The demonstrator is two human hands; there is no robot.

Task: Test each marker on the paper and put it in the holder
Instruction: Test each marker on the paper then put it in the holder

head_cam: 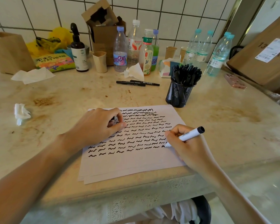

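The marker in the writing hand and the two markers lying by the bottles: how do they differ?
The marker in the right hand is white-bodied, uncapped and tilted, tip on the paper. The two markers on the table are black, slimmer, capped and lying flat, untouched. All seem to be black-ink markers.

The right hand (183,143) presses a white marker (187,135) tip to the paper (136,162). The left hand (95,125) rests on its far left corner. A mesh holder (179,94) stands beyond.
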